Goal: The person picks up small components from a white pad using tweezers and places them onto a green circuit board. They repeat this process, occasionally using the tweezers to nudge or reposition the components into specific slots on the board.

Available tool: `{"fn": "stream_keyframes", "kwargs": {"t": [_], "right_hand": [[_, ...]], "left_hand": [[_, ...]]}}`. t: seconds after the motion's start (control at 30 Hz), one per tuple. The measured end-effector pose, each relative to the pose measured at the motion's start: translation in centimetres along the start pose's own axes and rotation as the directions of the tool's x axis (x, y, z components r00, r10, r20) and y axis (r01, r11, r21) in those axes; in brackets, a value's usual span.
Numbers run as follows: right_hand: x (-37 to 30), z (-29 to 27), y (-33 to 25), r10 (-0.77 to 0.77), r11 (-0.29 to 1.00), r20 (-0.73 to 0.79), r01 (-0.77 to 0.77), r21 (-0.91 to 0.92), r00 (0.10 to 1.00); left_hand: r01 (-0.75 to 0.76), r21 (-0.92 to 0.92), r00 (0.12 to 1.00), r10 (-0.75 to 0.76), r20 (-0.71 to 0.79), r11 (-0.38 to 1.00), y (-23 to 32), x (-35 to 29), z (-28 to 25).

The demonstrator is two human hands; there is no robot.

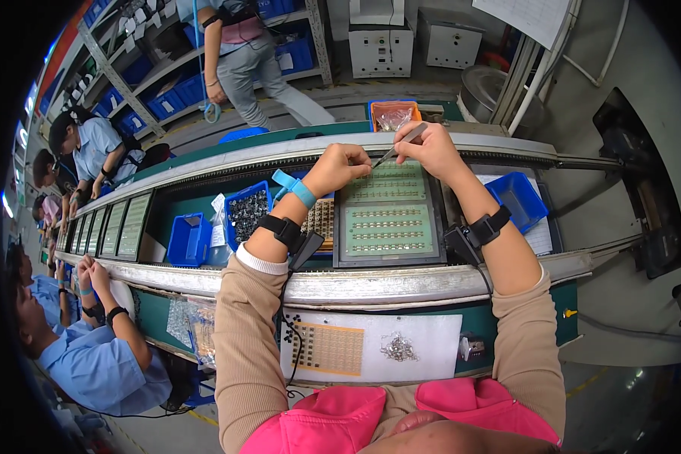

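My right hand (433, 153) grips a pair of metal tweezers (408, 139), their tips angled down toward my left fingers. My left hand (336, 168), with a light-blue strap on its wrist, is closed in a pinch beside the tweezer tips; whatever it may hold is too small to make out. Both hands are over the far part of a dark frame (339, 242) that carries green circuit board panels (390, 212) with rows of small parts. A tan board (324, 223) with rows of components lies left of the frame, partly behind my left forearm.
Metal rails (340, 287) run along both sides of the line. Blue bins stand left, one with black parts (247, 212), and another blue bin (517, 198) right. Nearer me, a white mat (431, 340) bears loose metal pieces (399, 347). Co-workers sit at left; one person walks behind.
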State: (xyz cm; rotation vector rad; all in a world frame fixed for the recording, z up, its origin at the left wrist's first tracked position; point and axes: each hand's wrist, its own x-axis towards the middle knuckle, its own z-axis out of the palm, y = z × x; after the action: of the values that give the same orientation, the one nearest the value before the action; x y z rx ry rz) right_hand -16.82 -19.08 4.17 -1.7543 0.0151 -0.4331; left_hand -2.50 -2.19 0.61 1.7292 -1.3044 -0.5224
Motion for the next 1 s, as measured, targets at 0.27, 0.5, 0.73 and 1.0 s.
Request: {"fn": "stream_keyframes", "kwargs": {"t": [0.27, 0.5, 0.73, 1.0], "right_hand": [[0.0, -0.1, 0.1, -0.047, 0.991, -0.025, 0.050, 0.127, 0.999], [-0.1, 0.0, 0.0, -0.059, 0.996, -0.051, 0.061, 0.057, 0.997], [-0.1, 0.4, 0.0, -0.081, 0.989, -0.053, 0.087, 0.121, 0.995], [-0.3, 0.5, -0.1, -0.129, 0.975, -0.124, 0.149, 0.166, 0.984]], "left_hand": [[0.046, -0.162, 0.999, -0.050, -0.019, 0.986, 0.2, 0.1, -0.2], [0.019, -0.243, 0.997, -0.038, -0.074, 0.970, 0.0, 0.3, -0.5], [0.041, -0.215, 0.997, -0.054, -0.055, 0.976, 0.0, 0.3, -0.6], [0.054, -0.382, 0.983, -0.117, -0.144, 0.922, 1.0, 0.1, -0.7]]}}
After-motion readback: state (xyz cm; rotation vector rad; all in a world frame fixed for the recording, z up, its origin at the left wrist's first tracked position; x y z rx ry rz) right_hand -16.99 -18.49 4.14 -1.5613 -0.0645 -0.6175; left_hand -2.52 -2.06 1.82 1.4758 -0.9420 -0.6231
